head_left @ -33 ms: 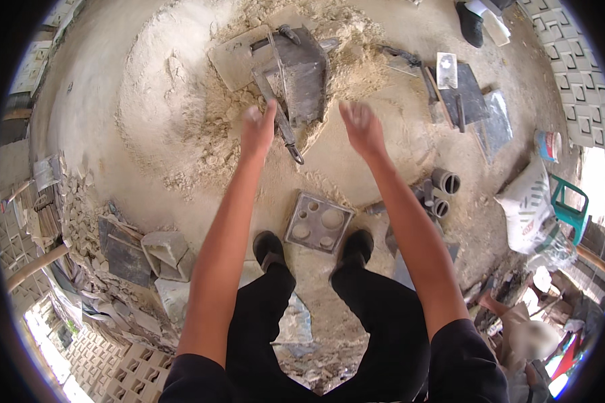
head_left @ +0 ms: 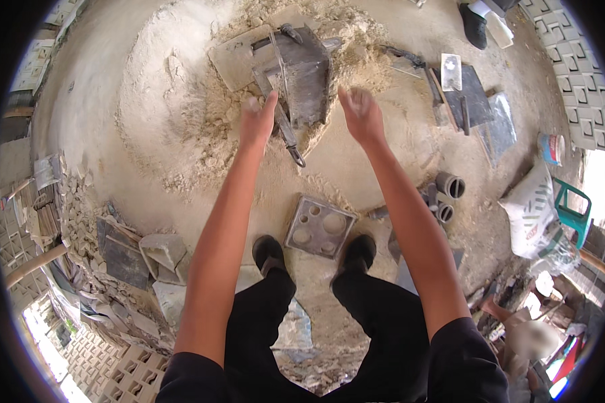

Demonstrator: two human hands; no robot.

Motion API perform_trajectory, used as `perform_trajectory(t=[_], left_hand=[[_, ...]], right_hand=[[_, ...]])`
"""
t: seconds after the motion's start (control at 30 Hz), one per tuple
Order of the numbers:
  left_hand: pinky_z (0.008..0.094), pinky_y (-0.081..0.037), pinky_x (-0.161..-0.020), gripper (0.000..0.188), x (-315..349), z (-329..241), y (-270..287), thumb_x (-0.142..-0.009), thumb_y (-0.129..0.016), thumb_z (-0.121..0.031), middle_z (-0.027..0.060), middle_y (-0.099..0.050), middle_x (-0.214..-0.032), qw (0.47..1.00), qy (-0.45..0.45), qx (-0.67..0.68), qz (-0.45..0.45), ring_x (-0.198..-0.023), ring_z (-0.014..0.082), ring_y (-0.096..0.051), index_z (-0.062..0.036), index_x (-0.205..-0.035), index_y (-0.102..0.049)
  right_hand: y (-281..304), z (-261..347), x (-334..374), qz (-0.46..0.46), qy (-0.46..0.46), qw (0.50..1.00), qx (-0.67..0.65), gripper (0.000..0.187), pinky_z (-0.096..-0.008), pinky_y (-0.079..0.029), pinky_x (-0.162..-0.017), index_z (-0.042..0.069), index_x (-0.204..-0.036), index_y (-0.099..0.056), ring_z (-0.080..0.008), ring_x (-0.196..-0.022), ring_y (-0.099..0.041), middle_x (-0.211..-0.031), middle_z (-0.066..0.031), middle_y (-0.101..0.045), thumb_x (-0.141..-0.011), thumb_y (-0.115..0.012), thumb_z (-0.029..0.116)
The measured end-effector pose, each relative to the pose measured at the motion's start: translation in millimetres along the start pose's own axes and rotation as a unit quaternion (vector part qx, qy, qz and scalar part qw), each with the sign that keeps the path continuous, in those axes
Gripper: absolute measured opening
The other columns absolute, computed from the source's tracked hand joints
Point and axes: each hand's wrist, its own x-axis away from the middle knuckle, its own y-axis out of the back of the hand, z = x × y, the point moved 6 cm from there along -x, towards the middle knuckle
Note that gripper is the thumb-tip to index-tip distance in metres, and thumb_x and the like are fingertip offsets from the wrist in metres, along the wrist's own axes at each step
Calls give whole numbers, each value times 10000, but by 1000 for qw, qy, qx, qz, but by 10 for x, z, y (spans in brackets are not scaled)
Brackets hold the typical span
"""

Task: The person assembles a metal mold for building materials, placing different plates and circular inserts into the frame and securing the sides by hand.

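Both hands are raised over the sandy ground, apart from each other. My left hand (head_left: 257,124) has its thumb up and its fingers curled, slightly blurred, with nothing visible in them. It appears just in front of a long metal bar (head_left: 290,138) with a looped end. My right hand (head_left: 363,121), its thumb also sticking up, has curled, blurred fingers and holds nothing I can see. Between and beyond the hands, a dark, dusty metal box-like piece (head_left: 308,80) sits on the sand, the bar along its left side. A square plate with round holes (head_left: 319,227) lies between my feet.
A heap of pale sand (head_left: 171,87) spreads at the far left. Dark boards (head_left: 474,101) and short pipes (head_left: 450,185) lie to the right, near a white sack (head_left: 530,208) and a green plastic stool (head_left: 573,208). A hollow block (head_left: 165,254) stands left. Another person's dark boot (head_left: 474,27) is far right.
My hands have risen very slightly, thumbs still up. The ground and objects on the right have shifted a little rightward and down in the view.
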Motion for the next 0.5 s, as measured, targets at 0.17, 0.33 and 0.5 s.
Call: perform_trajectory(t=[0.17,0.33,0.5], left_hand=[[402,-420,-936,618,-782,135,-59,-782,-662,-328,235,-604,-1184,1000,-4,22,-5,-1118,321,-570,90,-1218,-528],[425,-467,-857,460,-1186,290,-330,-774,-630,-267,257,-666,-1047,991,-24,129,-27,-1011,336,-639,109,-1039,-641],[421,-502,-792,392,-1572,23,7,-708,-698,-227,290,-674,-939,996,-83,-29,29,-933,381,-666,112,-904,-671]], right_hand=[[-969,184,-760,-28,0,998,-63,730,-434,-495,-773,-98,-956,-634,-345,-865,-663,-854,-256,-661,-834,-613,621],[-1227,-209,-1111,-72,-104,992,-10,687,-463,-499,-799,-88,-902,-672,-444,-883,-648,-870,-298,-662,-848,-586,592],[-1400,42,-1189,-146,-95,979,-104,570,-446,-505,-723,-60,-778,-668,-369,-747,-666,-732,-221,-664,-857,-635,504]])
